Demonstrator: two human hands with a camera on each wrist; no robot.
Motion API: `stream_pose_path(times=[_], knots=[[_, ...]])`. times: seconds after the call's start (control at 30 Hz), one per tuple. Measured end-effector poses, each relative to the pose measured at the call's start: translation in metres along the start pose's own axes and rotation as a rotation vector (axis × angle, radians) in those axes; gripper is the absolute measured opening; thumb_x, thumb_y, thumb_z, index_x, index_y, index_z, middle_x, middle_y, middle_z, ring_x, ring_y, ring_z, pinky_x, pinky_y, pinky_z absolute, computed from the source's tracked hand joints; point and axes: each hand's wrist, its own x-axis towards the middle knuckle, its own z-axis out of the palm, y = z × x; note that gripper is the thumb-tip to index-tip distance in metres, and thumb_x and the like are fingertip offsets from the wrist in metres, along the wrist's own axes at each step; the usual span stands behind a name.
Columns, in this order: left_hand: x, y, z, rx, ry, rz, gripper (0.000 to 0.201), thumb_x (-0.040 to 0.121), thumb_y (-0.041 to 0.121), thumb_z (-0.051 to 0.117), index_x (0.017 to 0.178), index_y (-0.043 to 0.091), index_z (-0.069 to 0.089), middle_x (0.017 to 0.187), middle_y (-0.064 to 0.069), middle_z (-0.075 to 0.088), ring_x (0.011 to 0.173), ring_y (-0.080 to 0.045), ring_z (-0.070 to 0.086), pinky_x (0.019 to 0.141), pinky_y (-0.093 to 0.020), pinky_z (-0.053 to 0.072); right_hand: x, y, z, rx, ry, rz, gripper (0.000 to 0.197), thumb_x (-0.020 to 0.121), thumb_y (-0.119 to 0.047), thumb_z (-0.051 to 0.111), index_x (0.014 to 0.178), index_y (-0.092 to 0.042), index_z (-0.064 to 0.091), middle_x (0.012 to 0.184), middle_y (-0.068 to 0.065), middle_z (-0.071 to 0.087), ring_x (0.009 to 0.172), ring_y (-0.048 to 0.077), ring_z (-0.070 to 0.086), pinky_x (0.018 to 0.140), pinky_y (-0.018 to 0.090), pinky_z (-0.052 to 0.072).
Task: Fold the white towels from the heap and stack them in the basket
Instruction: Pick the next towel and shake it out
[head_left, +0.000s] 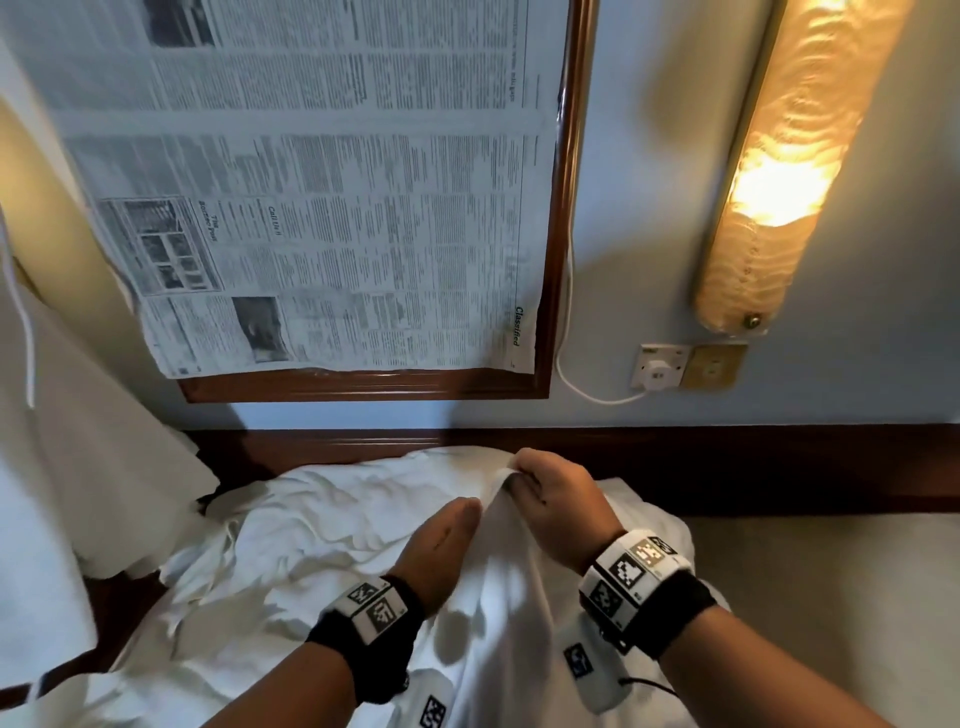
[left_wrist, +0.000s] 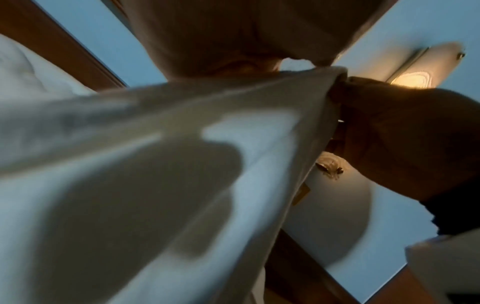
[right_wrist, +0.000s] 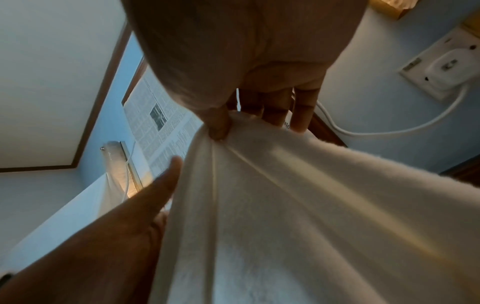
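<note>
Head view: my right hand pinches top edge of white towel, thumb and fingers clamped on bunched hem, cloth hanging below them. My left hand flat, straight fingers sliding along towel's side just beside pinch, gripping nothing. Heap lies beyond and left of fingers. Basket not visible. Risk, I judge: small pinch slips under cloth's weight, towel drops onto heap; edges mismatch, fold skews.
</note>
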Motion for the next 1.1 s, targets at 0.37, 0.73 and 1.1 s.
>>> stream_pose_path(times=[0.37, 0.73, 1.1], knots=[[-0.019, -0.026, -0.055, 0.582, -0.058, -0.134, 0.067, 0.063, 0.075, 0.035, 0.09, 0.022, 0.064, 0.086, 0.007, 0.063, 0.088, -0.018, 0.062, 0.07, -0.026, 0.038, 0.039, -0.002, -0.066, 0.212, 0.345, 0.062, 0.02, 0.097, -0.018, 0.061, 0.077, -0.021, 0.059, 0.063, -0.004, 0.053, 0.057, 0.003, 0.046, 0.053, 0.014, 0.035], [0.006, 0.095, -0.124, 0.659, 0.168, 0.013, 0.023, 0.076, 0.041, 0.053, 0.089, 0.033, 0.07, 0.094, 0.006, 0.075, 0.093, -0.012, 0.068, 0.081, -0.024, 0.048, 0.019, -0.021, -0.052, -0.08, -0.186, 0.029, 0.069, 0.078, -0.052, 0.076, 0.137, -0.031, 0.048, 0.126, -0.01, 0.045, 0.107, 0.003, 0.049, 0.098, 0.022, 0.043], [-0.001, 0.118, -0.116, 0.669, 0.111, 0.137, 0.015, 0.085, 0.039, 0.072, 0.075, 0.031, 0.064, 0.068, 0.014, 0.065, 0.075, -0.001, 0.063, 0.067, -0.018, 0.047, 0.038, -0.063, -0.057, 0.318, 0.056, -0.075, 0.023, 0.072, -0.018, 0.049, 0.083, -0.017, 0.07, 0.074, -0.006, 0.067, 0.07, -0.001, 0.059, 0.062, 0.019, 0.045]])
